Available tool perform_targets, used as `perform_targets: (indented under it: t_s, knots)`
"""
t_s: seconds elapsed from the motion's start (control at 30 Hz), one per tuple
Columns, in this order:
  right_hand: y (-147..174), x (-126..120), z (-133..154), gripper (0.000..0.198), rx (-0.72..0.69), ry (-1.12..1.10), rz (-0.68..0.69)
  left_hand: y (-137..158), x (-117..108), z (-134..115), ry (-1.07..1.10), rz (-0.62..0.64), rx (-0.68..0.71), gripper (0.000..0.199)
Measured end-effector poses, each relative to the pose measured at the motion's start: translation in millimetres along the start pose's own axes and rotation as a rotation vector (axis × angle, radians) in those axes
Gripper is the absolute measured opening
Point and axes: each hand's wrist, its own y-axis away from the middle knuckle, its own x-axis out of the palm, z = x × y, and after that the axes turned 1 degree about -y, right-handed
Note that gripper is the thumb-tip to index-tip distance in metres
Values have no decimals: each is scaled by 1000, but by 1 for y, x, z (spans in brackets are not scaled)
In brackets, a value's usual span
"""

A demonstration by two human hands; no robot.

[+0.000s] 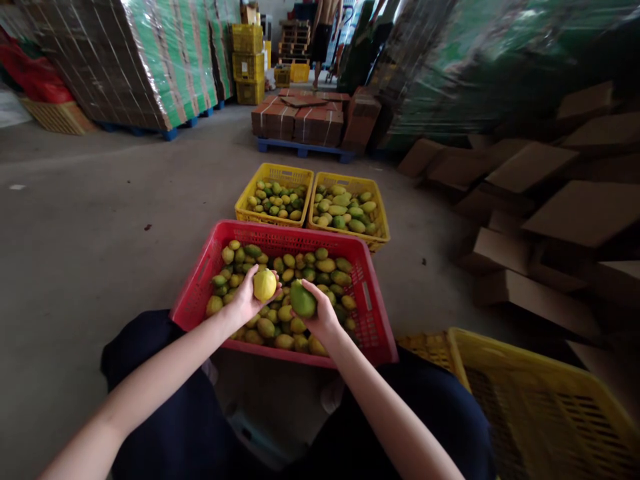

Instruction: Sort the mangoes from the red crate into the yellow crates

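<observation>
My left hand (245, 298) is closed around a yellow lemon (265, 285), its pale tip turned up. In my right hand (323, 316) is a green lemon (303, 299), gripped from the right side. Both hands are over a large red crate (377, 303) that stands between my knees. Many yellow and green lemons (285, 341) lie loose inside it, beneath the hands. The two held lemons are apart from each other.
Behind the red crate stand two yellow crates of lemons, a left one (240, 205) and a right one (383, 212). Another yellow crate (540, 373) is at my right. Cardboard boxes (530, 293) are heaped there. Flat cardboard lies on a blue pallet (303, 148); a person (325, 40) stands beyond.
</observation>
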Motion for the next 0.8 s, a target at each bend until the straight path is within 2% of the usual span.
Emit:
perform_targets:
  t_s: [0.13, 0.27, 0.33, 0.43, 0.57, 0.7, 0.8]
  knots:
    - [-1, -3, 3, 12, 10, -33, -1, 5, 4, -3, -102, -45, 43, 15]
    - [1, -2, 3, 15, 42, -82, -29, 6, 2, -4, -169, 52, -67, 35]
    - [2, 1, 3, 20, 53, -100, -53, 5, 1, -3, -176, 79, -76, 39]
    - [5, 4, 4, 24, 6, -130, -81, 4, 1, -1, -155, 75, -25, 34]
    - [6, 6, 8, 9, -71, -136, -144, 3, 4, -1, -66, 15, 8, 25]
    - [5, 5, 10, 13, -50, -127, -193, 4, 5, -5, -50, 29, 34, 14]
    - [3, 5, 7, 16, -22, -109, -207, 4, 4, -5, -60, 61, -22, 20]
